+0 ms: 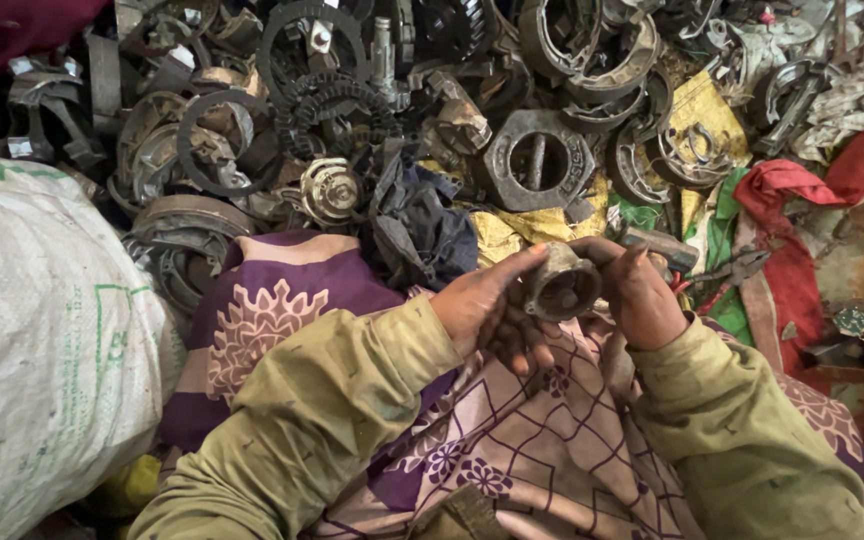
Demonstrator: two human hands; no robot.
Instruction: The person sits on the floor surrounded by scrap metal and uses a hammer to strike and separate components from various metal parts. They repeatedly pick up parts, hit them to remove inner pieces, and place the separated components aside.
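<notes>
Across the top of the frame, a scrap heap point(372, 90) of dark, greasy metal: rings, gears, curved shoes, spread over rags on the ground. At the left edge, a white woven sack point(42, 330), bulging, green marks on it. Bottom centre, a purple patterned cloth point(512, 450) draped over the lap, olive sleeves point(342, 400) crossing it from both lower corners. At the right, a red cloth point(812, 250) crumpled beside yellow and green rags point(702, 120). Upper centre, just above the hands, a large hexagonal nut point(537, 155) lying flat, a bolt showing through its hole. Left of it, a dark blue rag point(427, 225), and further left a small round brass-coloured part point(332, 190). Right of centre, pliers point(737, 268) lying on the rags near the right wrist.

Centre of the frame, held over the lap: a small round metal piece point(560, 288), grimy, open end toward the camera. Left hand point(487, 310) cupped against its left side, thumb along the top. Right hand point(642, 295) closed around its right side, fingers curled over the rim.
</notes>
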